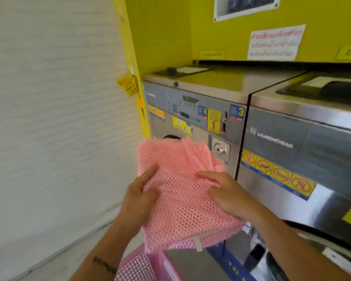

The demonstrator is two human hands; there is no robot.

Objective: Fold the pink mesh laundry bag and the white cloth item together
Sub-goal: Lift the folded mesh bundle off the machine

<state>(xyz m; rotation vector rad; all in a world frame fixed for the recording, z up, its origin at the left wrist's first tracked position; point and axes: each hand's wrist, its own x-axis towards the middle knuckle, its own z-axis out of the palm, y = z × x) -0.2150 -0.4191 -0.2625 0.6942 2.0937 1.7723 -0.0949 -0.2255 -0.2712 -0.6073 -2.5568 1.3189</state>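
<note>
- Left hand (139, 196) pinches the left edge of the pink mesh laundry bag (182, 199); right hand (224, 192) grips its right edge.
- I see the bag held in air between them, long axis running away, toward the washing machine (190, 122).
- White cloth item: I cannot tell where.

Two hands (138, 197) (225, 191) — one pink mesh bag (182, 191) — two washing machines (195, 110) (304, 142) — one pink basket (150, 264).

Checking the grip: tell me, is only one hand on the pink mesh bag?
No, the left hand and right hand both hold the bag.
</note>
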